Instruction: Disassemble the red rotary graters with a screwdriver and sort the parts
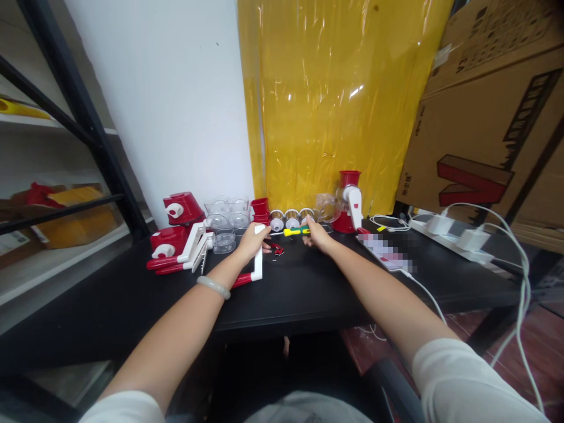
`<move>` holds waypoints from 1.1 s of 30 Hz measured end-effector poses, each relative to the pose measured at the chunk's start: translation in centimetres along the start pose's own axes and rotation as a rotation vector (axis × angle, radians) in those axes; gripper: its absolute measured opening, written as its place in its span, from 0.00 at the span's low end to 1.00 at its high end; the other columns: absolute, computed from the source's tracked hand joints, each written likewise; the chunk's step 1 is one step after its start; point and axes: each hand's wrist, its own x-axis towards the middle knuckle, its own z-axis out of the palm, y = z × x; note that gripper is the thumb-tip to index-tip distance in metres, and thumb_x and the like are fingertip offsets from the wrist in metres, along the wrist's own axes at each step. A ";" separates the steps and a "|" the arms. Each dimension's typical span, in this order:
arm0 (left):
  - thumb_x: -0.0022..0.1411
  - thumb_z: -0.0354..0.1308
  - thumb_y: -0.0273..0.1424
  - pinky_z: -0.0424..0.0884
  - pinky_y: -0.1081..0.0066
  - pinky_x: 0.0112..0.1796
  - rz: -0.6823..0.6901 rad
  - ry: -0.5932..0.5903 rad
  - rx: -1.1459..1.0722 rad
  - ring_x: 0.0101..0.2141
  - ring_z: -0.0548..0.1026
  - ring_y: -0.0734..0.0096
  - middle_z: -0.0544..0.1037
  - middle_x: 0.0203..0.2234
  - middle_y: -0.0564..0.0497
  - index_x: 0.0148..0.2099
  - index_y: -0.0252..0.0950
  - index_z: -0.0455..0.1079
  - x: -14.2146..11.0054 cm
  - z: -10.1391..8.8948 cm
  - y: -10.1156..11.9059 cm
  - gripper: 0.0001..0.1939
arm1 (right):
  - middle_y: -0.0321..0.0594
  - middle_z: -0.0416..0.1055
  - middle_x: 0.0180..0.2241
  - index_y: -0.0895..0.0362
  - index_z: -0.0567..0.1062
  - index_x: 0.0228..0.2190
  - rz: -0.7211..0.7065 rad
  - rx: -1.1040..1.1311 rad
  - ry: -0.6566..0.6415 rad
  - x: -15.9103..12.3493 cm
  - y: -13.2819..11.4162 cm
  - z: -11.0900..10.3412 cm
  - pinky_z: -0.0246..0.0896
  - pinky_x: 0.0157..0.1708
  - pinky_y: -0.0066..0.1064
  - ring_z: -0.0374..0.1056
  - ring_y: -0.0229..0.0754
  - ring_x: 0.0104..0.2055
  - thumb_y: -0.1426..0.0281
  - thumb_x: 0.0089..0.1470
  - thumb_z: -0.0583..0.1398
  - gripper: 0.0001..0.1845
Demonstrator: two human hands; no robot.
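My left hand is closed around a white crank handle whose red grip points left, just above the black table. In my right hand is a screwdriver with a yellow and green handle. Its shaft lies level and points left at the top of the crank handle; whether the tip touches a screw there is too small to tell. Small red parts lie on the table between my hands. Behind them stand several metal drums with white ends, beside a red hopper piece.
Red housings, more white and red handles and clear plastic cups stand at the left. An assembled red and white grater is at the back right. A phone with a cable and a power strip lie farther right.
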 end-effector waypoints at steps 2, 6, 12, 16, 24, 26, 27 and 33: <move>0.67 0.60 0.31 0.74 0.72 0.19 -0.004 0.001 0.007 0.15 0.70 0.75 0.74 0.27 0.53 0.47 0.37 0.60 0.0 0.0 0.0 0.11 | 0.31 0.58 0.09 0.54 0.67 0.28 -0.013 -0.033 0.027 -0.1 0.0 -0.1 0.43 0.13 0.26 0.51 0.34 0.10 0.42 0.57 0.52 0.28; 0.67 0.60 0.31 0.75 0.71 0.20 -0.022 -0.005 0.009 0.15 0.70 0.75 0.75 0.27 0.53 0.47 0.37 0.61 -0.1 0.1 0.1 0.11 | 0.27 0.53 0.10 0.54 0.66 0.28 0.011 0.044 0.029 -0.1 0.1 0.0 0.42 0.15 0.25 0.47 0.31 0.11 0.50 0.58 0.56 0.20; 0.68 0.59 0.31 0.74 0.72 0.20 -0.029 -0.021 0.000 0.15 0.69 0.76 0.74 0.27 0.53 0.46 0.36 0.61 -0.3 0.1 0.2 0.10 | 0.25 0.53 0.13 0.53 0.65 0.29 -0.040 0.119 0.011 0.0 0.2 0.0 0.44 0.17 0.25 0.47 0.30 0.13 0.57 0.56 0.59 0.14; 0.68 0.58 0.31 0.74 0.73 0.20 -0.023 -0.030 -0.007 0.15 0.69 0.77 0.74 0.26 0.54 0.46 0.36 0.61 -0.4 0.1 0.3 0.09 | 0.25 0.55 0.12 0.54 0.66 0.30 -0.051 0.162 0.004 -0.1 0.0 0.1 0.43 0.18 0.24 0.48 0.30 0.14 0.57 0.53 0.61 0.14; 0.70 0.56 0.36 0.74 0.72 0.19 -0.020 -0.041 -0.035 0.15 0.69 0.76 0.74 0.25 0.53 0.45 0.36 0.62 -0.7 0.2 0.6 0.09 | 0.26 0.61 0.19 0.55 0.68 0.31 -0.044 0.333 0.053 -0.1 -0.6 0.3 0.50 0.22 0.23 0.55 0.29 0.19 0.63 0.44 0.64 0.14; 0.72 0.53 0.38 0.74 0.73 0.19 -0.011 -0.049 -0.049 0.15 0.70 0.76 0.74 0.25 0.53 0.44 0.36 0.63 -0.7 0.2 0.6 0.10 | 0.26 0.62 0.20 0.55 0.68 0.31 -0.035 0.351 0.048 -0.2 -0.7 0.2 0.51 0.22 0.24 0.55 0.29 0.19 0.65 0.43 0.63 0.12; 0.72 0.52 0.39 0.74 0.73 0.19 -0.006 -0.053 -0.056 0.15 0.70 0.76 0.74 0.25 0.53 0.44 0.36 0.64 -0.6 0.2 0.6 0.11 | 0.26 0.61 0.19 0.55 0.69 0.31 -0.028 0.355 0.042 -0.2 -0.7 0.2 0.52 0.22 0.24 0.55 0.29 0.19 0.66 0.43 0.63 0.12; 0.72 0.53 0.40 0.74 0.73 0.18 0.002 -0.060 -0.108 0.15 0.70 0.76 0.74 0.25 0.53 0.44 0.36 0.63 -0.7 0.0 0.7 0.12 | 0.28 0.64 0.18 0.55 0.68 0.30 -0.030 0.330 0.014 -0.2 -0.6 0.0 0.55 0.21 0.25 0.59 0.32 0.18 0.64 0.46 0.62 0.10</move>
